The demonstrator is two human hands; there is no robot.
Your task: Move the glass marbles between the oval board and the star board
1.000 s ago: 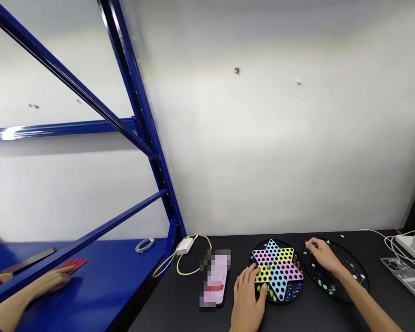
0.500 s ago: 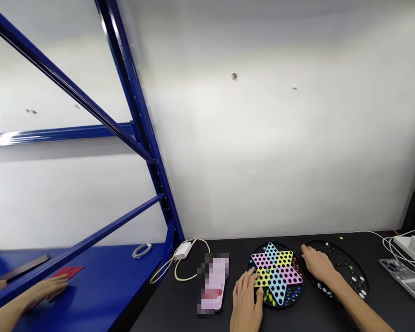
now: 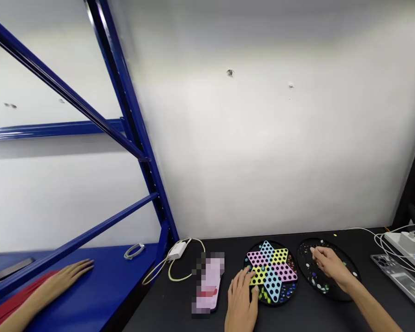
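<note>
A round black Chinese checkers board (image 3: 271, 269) lies on the black table, with a pink, yellow and blue star full of holes. Small coloured marbles (image 3: 289, 292) sit around the star under its rim. My left hand (image 3: 242, 295) rests on the board's left edge, fingers stretched out and holding nothing visible. To the right is a round black tray (image 3: 346, 295) with loose white, green and blue pieces (image 3: 314, 276) scattered in it. Over this tray hovers my right hand (image 3: 328, 263), thumb and fingertips pinched together; whatever is between them is too small to make out.
Left of the board lies a pink phone (image 3: 210, 281), partly blurred, beside a white charger (image 3: 177, 250) with its cable. A clear case (image 3: 401, 276) and a power strip (image 3: 408, 246) stand right. Beyond the blue frame (image 3: 134, 110), another person's hand (image 3: 67, 276) lies on a blue table (image 3: 100, 295).
My right hand has moved from the tray's left rim to over its middle, fingertips pinched. Pieces in the tray lie differently. The other person's hand has slid right along red fabric. The view has shifted slightly.
</note>
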